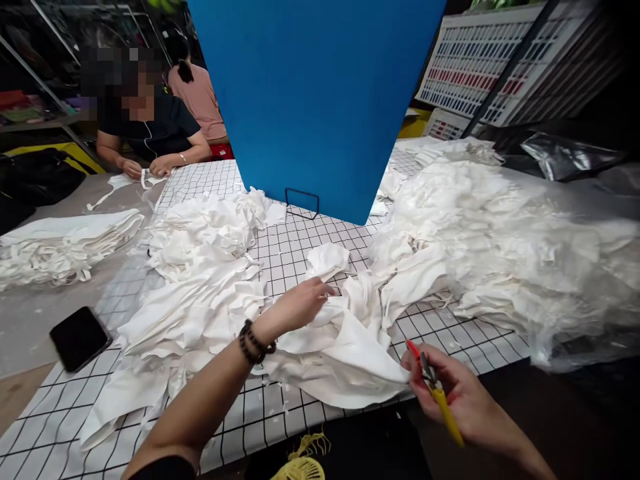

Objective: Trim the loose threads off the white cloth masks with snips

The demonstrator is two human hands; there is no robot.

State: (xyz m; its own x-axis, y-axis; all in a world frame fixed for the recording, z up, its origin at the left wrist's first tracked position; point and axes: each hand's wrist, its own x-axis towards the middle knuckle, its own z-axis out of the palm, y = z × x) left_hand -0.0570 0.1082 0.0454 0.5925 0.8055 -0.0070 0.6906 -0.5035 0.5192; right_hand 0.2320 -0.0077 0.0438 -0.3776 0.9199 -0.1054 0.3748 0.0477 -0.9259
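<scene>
My right hand [450, 393] is closed around small thread snips [445, 410] with a yellow handle, grey metal in the middle and a red end. Its fingertips also touch the corner of a white cloth piece [350, 353], which stretches leftward across the table edge. My left hand [300, 307], with dark beads at the wrist, reaches over the upper left part of this cloth. Its fingers are loosely extended and slightly apart, the tips partly hidden. A small crumpled white piece [327, 260] lies just beyond them.
White cloth heaps lie left [200, 300] and right, the right one partly under clear plastic [550, 267]. A blue board [320, 107] stands upright on the grid-patterned tablecloth [285, 253]. A black phone [80, 339] lies left. Across the table, a person [150, 133] handles white strips.
</scene>
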